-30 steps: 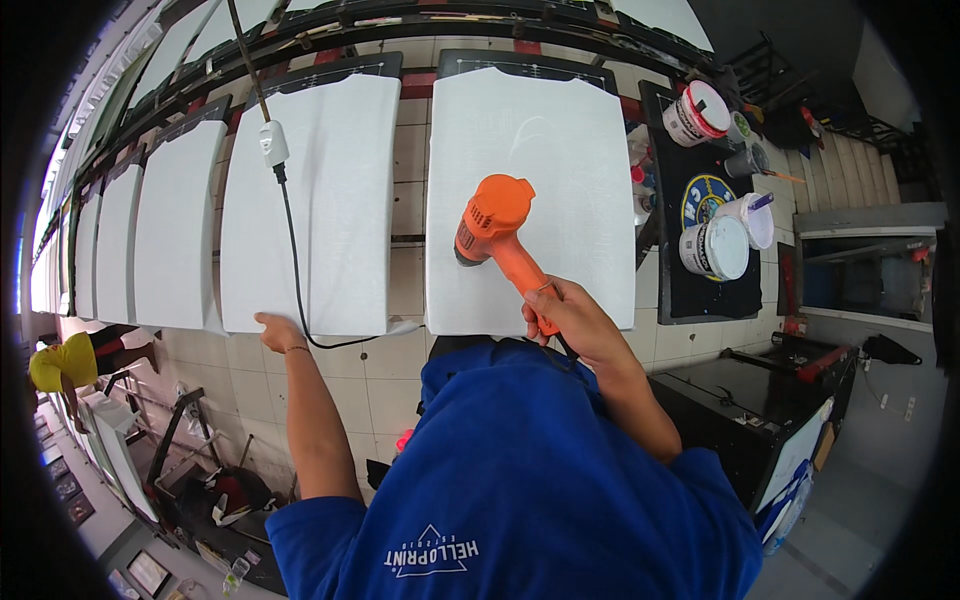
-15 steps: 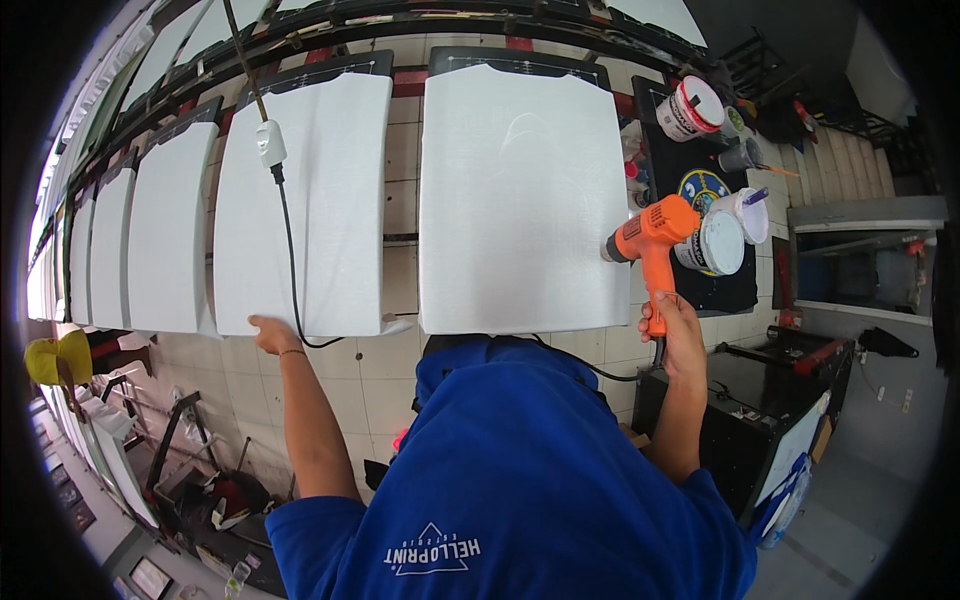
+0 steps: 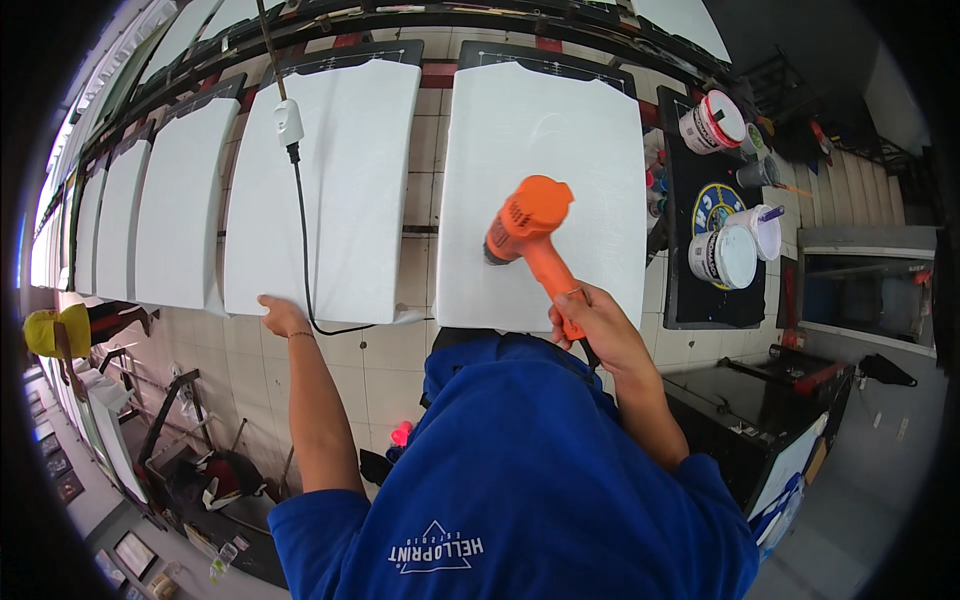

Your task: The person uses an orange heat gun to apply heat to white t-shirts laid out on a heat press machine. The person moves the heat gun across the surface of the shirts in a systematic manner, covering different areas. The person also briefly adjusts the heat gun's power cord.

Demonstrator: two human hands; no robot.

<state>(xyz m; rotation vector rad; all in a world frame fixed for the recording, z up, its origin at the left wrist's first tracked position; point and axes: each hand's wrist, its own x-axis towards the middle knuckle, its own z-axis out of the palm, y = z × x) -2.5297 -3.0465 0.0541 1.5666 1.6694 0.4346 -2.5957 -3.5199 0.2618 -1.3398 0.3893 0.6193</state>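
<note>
My right hand [image 3: 607, 330] is closed round the handle of an orange heat gun [image 3: 540, 215]. Its dark nozzle points left and down over a white T-shirt [image 3: 590, 130] stretched on a flat black board [image 3: 545, 58]. To the left, my left hand [image 3: 287, 317] grips the near edge of a second shirt-covered board [image 3: 365, 190]; the thumb shows on top and the other fingers are mostly hidden. A black cord [image 3: 305, 230] hangs from a white power connector [image 3: 288, 122] and crosses that second shirt.
More white shirts on boards [image 3: 185, 190] line up at the left. At the right, white tubs [image 3: 722, 257] and a red-rimmed bucket [image 3: 712, 122] stand on a black printed cloth [image 3: 690, 310]. A black cabinet [image 3: 720, 390] is at my right; a yellow cap [image 3: 55, 332] appears far left.
My right hand has brought the heat gun leftward from the shirt's right edge to over its middle. My left hand stays at the second board's near edge; the view has shifted slightly.
</note>
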